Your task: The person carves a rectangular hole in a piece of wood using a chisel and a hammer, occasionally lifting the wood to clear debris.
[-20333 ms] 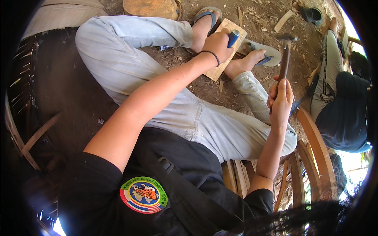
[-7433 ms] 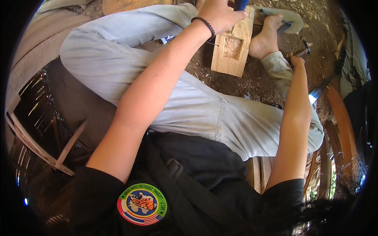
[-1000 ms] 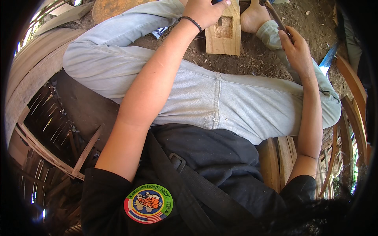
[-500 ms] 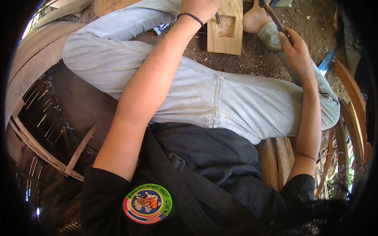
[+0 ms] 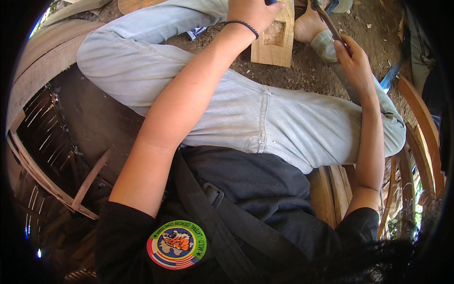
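Left hand (image 5: 253,12) at 12 o'clock, fist closed round a blue handle, resting on the wood block (image 5: 274,38) w/ carved hollow. Right hand (image 5: 352,61) at 2 o'clock grips a hammer handle (image 5: 328,23). Block stands on dirt by bare foot (image 5: 307,26).

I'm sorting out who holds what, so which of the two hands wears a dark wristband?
The left hand, resting at the top of the wood block; the right hand, gripping a tool handle, has a bare wrist.

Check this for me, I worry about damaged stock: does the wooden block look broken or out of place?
Nothing stands out. The wooden block has a rough square recess in its face, with chips on the dirt around it. It lies by the bare foot. The left hand holds a blue-handled tool on it; the right hand grips a slim handle.
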